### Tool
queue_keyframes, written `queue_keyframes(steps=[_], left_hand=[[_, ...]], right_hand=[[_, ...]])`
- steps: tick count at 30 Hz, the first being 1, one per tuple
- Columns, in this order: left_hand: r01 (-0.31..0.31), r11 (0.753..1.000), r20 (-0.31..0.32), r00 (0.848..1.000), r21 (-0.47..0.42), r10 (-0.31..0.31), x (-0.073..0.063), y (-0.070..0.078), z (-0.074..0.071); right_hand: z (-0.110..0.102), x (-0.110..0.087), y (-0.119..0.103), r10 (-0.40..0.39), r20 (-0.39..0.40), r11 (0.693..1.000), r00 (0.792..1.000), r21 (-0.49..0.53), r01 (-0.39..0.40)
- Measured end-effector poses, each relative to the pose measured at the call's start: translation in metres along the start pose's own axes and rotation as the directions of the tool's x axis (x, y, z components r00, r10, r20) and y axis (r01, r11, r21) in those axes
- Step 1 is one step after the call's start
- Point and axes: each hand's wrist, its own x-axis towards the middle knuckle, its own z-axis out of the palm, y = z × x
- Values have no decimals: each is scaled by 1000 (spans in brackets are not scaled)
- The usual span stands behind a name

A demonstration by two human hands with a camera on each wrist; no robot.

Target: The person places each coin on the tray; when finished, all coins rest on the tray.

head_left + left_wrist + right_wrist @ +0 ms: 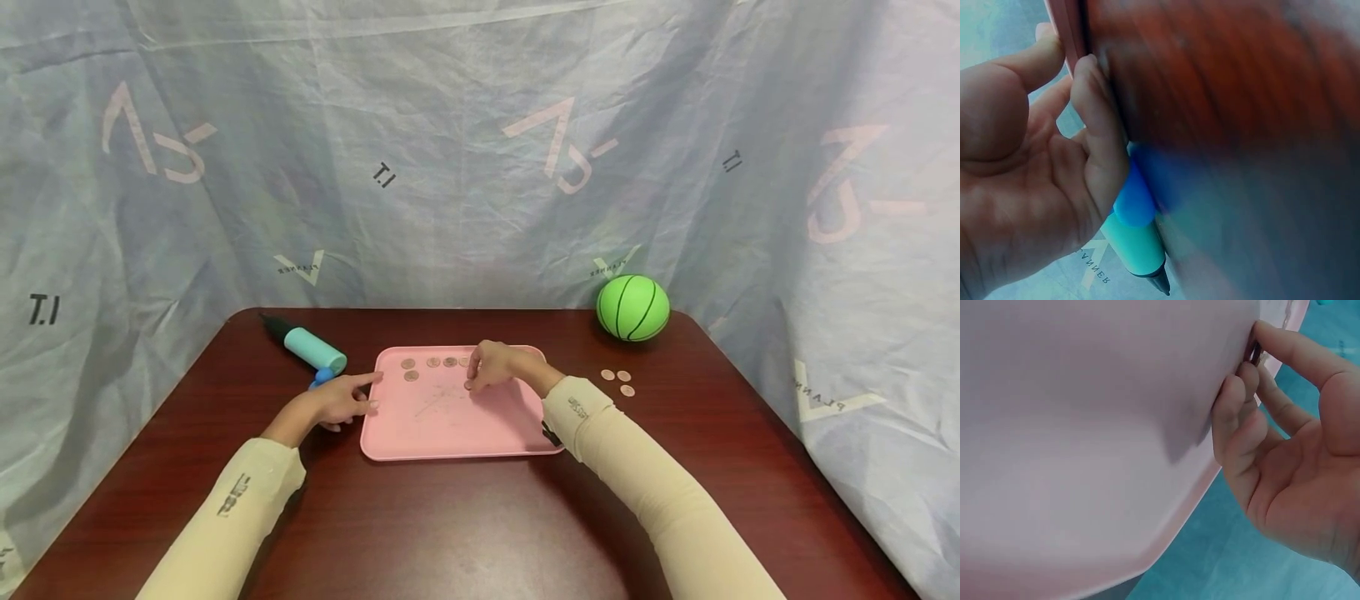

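A pink tray (450,446) lies on the dark wooden table. My left hand (341,400) holds its left rim, the thumb over the edge and a finger against the outer wall (1069,37). Over the tray's upper middle, my right hand (495,367) pinches a copper coin (468,385) between thumb and fingertips, the coin on edge (1255,351) close to the tray's surface. Several coins (433,362) lie flat near the tray's far side, one (464,362) partly behind the right fingers. Another coin (411,376) sits just below the row's left end.
Three coins (623,376) lie on the table right of the tray. A green ball (633,308) stands at the back right corner. At the back left are a teal cylinder with a black pointed end (311,348) and a small rounded blue object (323,376) beside the left hand.
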Motion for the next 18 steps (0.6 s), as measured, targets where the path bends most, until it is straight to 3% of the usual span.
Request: queue_keyframes(steps=[14,18], left_hand=[[1,1000,0,1000,-7,-1,1,-2,-1],[3,1000,3,1000,-13,-3,2,-2,0]], right_hand=[[13,27,-38,1,11,999,1000,-54,-1],[16,32,-40,1,-21,999,1000,-40,-2]])
